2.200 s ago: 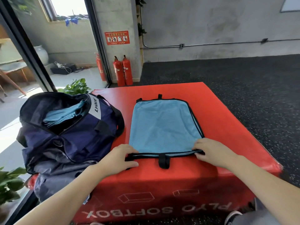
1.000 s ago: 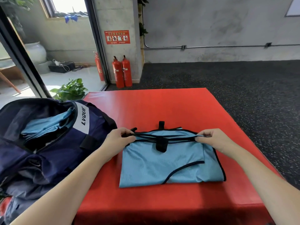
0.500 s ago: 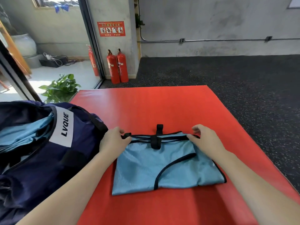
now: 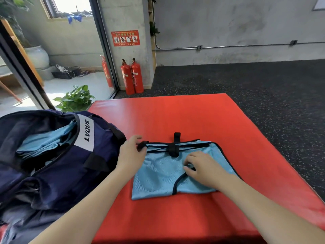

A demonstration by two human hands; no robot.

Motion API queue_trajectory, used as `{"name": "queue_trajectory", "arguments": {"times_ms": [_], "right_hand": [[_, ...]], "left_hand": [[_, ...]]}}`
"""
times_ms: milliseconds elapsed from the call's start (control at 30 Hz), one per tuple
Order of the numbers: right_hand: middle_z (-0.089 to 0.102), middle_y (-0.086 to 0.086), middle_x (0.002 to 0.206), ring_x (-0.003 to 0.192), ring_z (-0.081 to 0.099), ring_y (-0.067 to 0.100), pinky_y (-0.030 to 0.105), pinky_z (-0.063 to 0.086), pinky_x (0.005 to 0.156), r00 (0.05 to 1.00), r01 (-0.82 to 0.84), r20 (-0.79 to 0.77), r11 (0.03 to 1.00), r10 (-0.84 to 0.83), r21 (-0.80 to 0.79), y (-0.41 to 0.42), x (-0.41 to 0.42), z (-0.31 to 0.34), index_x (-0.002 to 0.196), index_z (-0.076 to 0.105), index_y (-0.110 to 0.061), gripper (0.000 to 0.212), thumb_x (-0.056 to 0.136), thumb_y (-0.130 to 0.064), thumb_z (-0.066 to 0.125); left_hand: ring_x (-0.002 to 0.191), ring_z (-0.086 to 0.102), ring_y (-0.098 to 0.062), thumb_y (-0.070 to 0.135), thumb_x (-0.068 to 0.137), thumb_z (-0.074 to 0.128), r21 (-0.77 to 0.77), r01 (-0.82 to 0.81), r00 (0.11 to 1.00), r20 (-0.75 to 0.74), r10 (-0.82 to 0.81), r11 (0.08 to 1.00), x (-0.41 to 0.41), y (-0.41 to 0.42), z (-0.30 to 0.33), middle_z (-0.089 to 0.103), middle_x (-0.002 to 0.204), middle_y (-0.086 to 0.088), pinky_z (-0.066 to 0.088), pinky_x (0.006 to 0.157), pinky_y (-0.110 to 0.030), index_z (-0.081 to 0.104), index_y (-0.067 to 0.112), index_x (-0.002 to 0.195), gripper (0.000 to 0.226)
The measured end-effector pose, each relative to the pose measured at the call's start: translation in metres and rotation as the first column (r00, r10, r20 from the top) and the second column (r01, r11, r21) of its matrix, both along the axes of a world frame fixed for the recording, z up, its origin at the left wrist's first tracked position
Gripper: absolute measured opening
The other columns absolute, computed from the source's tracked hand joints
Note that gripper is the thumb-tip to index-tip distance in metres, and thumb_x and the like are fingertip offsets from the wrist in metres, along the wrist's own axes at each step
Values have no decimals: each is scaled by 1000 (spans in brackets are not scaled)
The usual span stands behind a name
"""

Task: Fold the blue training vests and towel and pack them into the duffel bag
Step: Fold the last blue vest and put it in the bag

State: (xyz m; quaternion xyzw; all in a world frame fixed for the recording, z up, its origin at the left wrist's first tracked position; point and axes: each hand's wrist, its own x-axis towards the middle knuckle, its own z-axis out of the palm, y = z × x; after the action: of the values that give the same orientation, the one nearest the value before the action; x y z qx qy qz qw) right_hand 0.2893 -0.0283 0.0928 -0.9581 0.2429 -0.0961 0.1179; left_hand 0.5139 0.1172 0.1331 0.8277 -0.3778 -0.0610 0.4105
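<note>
A light blue training vest (image 4: 158, 180) with black trim lies folded in half on the red soft box (image 4: 193, 117). My left hand (image 4: 131, 155) pinches the vest's far left corner, by a black strap end. My right hand (image 4: 202, 169) sits on the middle of the vest, its fingers curled and pinching the fabric at the curved black trim. The navy duffel bag (image 4: 58, 169) stands open on the left of the box, touching my left wrist. Light blue fabric (image 4: 45, 140) lies inside the bag.
Two red fire extinguishers (image 4: 131, 76) stand by the concrete pillar beyond the box. A potted plant (image 4: 75, 99) sits behind the bag near the glass door. Dark speckled floor (image 4: 263, 85) surrounds the box on the right.
The vest's near edge was lifted and folded over to its far edge. Since then my right hand has moved from the far right corner to the vest's middle. My left hand stays at the left corner.
</note>
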Motion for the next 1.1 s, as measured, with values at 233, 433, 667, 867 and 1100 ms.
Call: {"name": "queue_trajectory", "arguments": {"times_ms": [233,433,667,867,1100], "right_hand": [[30,-10,162,149,25,16,45,23,121,1000,-9,-26,991,13,130,-2,29,14,155,36,-30,54,102,-33,47],[20,-8,166,152,13,18,48,11,123,993,76,-106,985,-59,157,-17,48,8,157,26,-35,58,103,-47,42],[59,-7,138,129,49,21,47,27,109,969,236,-80,972,-234,7,-53,42,10,135,59,-36,36,105,-42,40],[73,-9,104,100,64,21,36,48,83,960,260,-138,961,-245,97,-63,10,26,104,77,-36,22,94,-48,61],[66,-4,53,55,64,11,29,49,53,941,272,-287,903,-179,332,-37,-32,47,64,73,-23,30,74,-50,82]], "left_hand": [[125,52,-15,11,90,67,-25,49,998,-44,-50,998,-10,0,-10,54,135,1,38,103,-22,50,18,140,54],[133,41,-20,19,94,61,203,150,942,268,-203,968,-16,12,-28,47,139,3,35,108,-37,59,20,132,38],[120,48,-29,39,99,51,401,57,950,261,-174,914,-16,-2,-26,50,126,-6,42,98,-41,55,13,133,43],[124,47,-31,49,98,49,455,106,957,196,-215,884,-8,-36,-33,49,131,-8,41,102,-47,52,13,134,51],[145,25,-31,63,97,41,534,195,904,226,-362,823,-50,-97,-41,32,156,-8,19,115,-56,39,22,146,64]]}}
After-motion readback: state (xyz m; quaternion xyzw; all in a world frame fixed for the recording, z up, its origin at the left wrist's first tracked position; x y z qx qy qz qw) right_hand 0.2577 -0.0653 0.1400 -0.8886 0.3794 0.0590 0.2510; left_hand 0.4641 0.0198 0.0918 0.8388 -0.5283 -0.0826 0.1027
